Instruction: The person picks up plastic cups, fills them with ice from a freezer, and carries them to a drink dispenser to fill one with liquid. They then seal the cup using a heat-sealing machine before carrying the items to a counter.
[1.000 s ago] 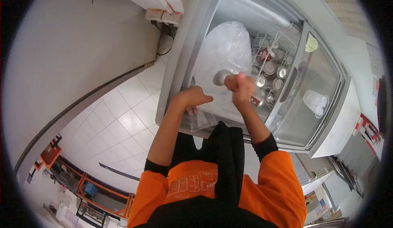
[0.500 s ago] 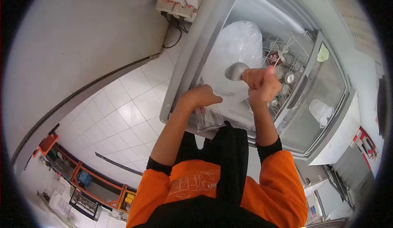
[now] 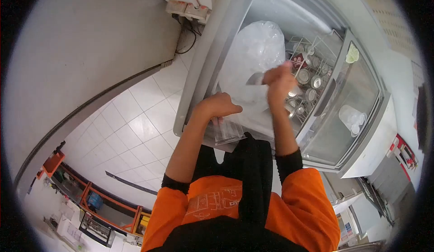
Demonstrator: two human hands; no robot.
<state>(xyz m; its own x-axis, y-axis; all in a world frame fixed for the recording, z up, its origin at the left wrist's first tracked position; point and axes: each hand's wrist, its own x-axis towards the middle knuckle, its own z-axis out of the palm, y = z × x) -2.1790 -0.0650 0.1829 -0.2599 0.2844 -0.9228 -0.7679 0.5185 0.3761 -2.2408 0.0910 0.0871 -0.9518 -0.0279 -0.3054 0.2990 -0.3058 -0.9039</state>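
Observation:
My right hand [image 3: 278, 81] is closed around a metal scoop [image 3: 256, 79], which is slightly blurred and tilted over the ice. Below the scoop lies a large clear bag of ice [image 3: 257, 48] inside the open chest freezer [image 3: 201, 66]. My left hand [image 3: 220, 106] is closed on a clear plastic bag [image 3: 228, 132] that hangs at the freezer's front edge. To the right of the ice, a white wire basket [image 3: 316, 48] holds several cans [image 3: 304, 76].
A glass lid [image 3: 346, 103] covers the freezer's right part, with plastic cups [image 3: 352, 120] showing there. Power sockets [image 3: 186, 10] with cables are beyond the freezer's left side. White floor tiles [image 3: 143, 124] lie to the left, and an orange-framed shelf [image 3: 86, 191] stands lower left.
My right hand and the scoop have moved slightly left, and the scoop has turned to show a narrower profile. My left hand still holds the clear bag. The whole view has shifted a little.

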